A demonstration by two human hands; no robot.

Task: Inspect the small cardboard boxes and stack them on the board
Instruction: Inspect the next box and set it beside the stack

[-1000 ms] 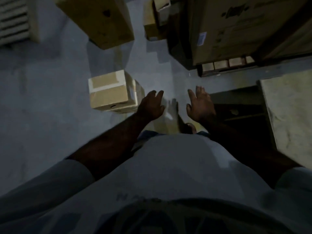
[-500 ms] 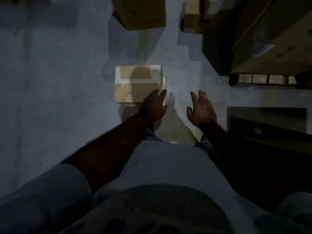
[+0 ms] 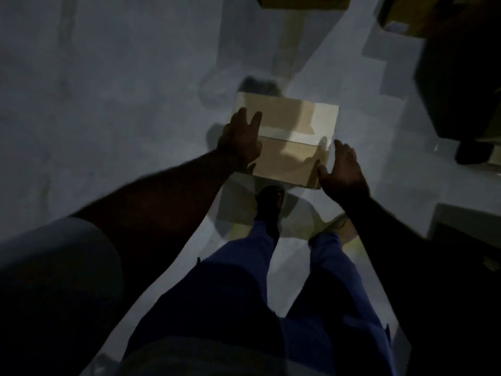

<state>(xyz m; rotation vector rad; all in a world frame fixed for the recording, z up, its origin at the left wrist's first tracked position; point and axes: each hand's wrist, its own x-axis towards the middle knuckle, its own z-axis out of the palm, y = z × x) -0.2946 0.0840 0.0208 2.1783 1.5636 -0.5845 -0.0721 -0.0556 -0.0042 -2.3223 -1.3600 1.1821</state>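
- Cardboard, tape-sealed: in the head view the small box (image 3: 287, 158) lies on the grey floor (image 3: 108, 104), just ahead of our feet.
- Our left hand (image 3: 240, 141) rests flat-fingered on its left edge; our right hand (image 3: 343, 170) is spread at its near right corner.
- We judge it not yet lifted; inspecting and stacking remain, no board visible.

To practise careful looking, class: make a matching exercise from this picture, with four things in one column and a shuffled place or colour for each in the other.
Column one:
1. box
2. left hand
3. right hand
4. trousers

Column two:
A. blue
B. at the box's right near corner
C. brown, with pale tape across the top
D. at the box's left edge

Pairs: 1-C, 2-D, 3-B, 4-A.
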